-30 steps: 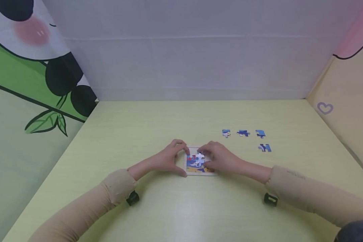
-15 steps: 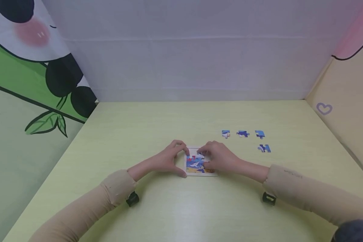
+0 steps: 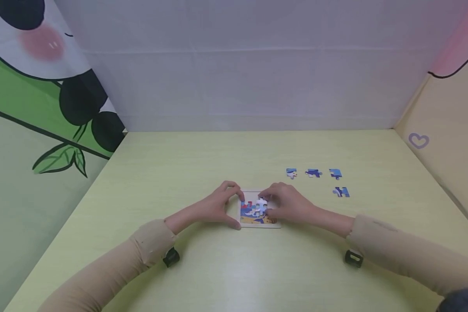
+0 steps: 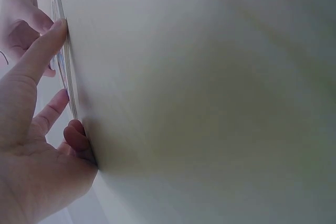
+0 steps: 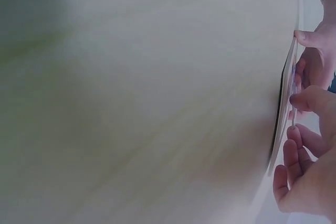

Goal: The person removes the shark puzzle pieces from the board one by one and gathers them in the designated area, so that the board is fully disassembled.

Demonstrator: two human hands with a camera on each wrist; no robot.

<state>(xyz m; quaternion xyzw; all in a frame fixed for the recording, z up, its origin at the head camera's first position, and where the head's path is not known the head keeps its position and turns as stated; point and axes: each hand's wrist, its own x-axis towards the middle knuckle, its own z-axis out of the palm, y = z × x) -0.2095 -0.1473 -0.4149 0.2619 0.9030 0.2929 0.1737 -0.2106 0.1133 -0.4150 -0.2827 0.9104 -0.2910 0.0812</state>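
In the head view a small jigsaw puzzle board [image 3: 260,225] with a light rim lies on the table, partly filled with a blue, red and yellow picture. My left hand [image 3: 217,203] grips its left side, thumb at the near corner and fingers at the far one. Over the right half of the picture, my right hand [image 3: 290,203] pinches a pale puzzle piece [image 3: 261,206] between thumb and fingers. From the right wrist, that piece [image 5: 293,115] shows as a thin edge between the fingertips, close over the board [image 5: 283,98]. The right hand covers the board's right edge.
Beyond the right hand lie several loose blue puzzle pieces: a white-and-blue one [image 3: 291,173], a dark blue one [image 3: 313,173], another blue one [image 3: 336,173], and one nearer [image 3: 341,191]. A pale wall [image 3: 257,86] stands at the table's back.
My right hand has shifted slightly right with the pale puzzle piece, whose angle over the board has changed. The left hand stays on the board; the loose pieces have not moved.
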